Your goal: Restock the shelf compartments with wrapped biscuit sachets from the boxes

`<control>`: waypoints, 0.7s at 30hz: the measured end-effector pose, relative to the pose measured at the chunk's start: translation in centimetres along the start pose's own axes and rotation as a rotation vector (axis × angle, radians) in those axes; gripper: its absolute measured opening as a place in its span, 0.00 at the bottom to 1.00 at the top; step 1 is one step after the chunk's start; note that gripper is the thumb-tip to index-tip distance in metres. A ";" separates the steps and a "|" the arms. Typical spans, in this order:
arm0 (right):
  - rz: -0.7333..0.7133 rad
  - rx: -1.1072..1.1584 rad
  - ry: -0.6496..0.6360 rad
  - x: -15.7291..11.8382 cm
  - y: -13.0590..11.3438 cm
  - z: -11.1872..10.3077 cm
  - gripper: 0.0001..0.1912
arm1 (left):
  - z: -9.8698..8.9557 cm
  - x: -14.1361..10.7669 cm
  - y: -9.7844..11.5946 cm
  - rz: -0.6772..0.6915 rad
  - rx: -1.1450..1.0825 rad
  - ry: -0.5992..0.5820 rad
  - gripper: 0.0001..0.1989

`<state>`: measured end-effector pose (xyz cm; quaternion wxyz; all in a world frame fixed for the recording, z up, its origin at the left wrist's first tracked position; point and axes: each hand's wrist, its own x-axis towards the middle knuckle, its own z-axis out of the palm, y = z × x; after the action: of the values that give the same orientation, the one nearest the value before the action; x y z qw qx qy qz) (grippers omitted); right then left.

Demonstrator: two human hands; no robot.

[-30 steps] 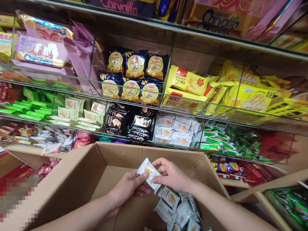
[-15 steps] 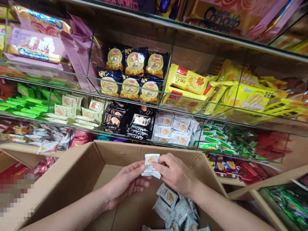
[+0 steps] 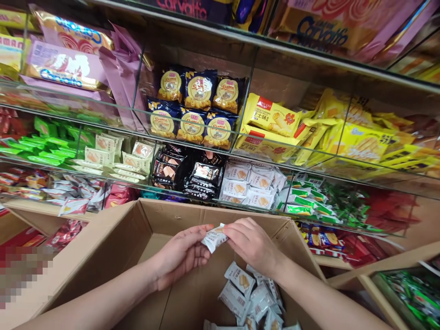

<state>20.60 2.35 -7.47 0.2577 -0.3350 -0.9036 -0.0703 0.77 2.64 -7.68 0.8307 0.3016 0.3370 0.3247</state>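
Packet (image 3: 215, 239), small and white, held over an open cardboard box (image 3: 187, 217), apart from a loose heap of similar packets (image 3: 261, 300) inside. Pinched in a narrow grip between left hand (image 3: 184, 250) and right hand (image 3: 255, 242), one to each side. Probably light, slick outside and crumbly within; best taken gently by the crimped ends, sparing the middle any hard squeeze.

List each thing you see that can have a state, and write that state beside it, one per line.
Cardboard box: open at the top
Held white packet: tilted, above the pile; sealed or not, cannot tell
Left hand: holding that packet
Right hand: also holding it
Pile of white packets: jumbled, inside the box
Navy packets: stacked in two rows
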 end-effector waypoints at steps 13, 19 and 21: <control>0.159 -0.516 0.260 -0.8 5.2 -3.7 0.13 | -0.4 -0.3 -0.1 0.011 0.092 -0.013 0.13; 0.370 -0.906 0.177 -0.1 10.5 -4.3 0.12 | -0.8 -0.3 -0.9 -0.090 0.167 -0.036 0.14; 0.423 -0.979 0.147 0.5 11.7 -4.2 0.12 | -0.9 -0.2 -1.1 -0.124 0.187 -0.054 0.14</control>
<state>29.53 10.36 -4.08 0.1423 -0.5849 -0.6574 -0.4532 0.33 2.11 -8.92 0.8261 0.3651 0.3615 0.2317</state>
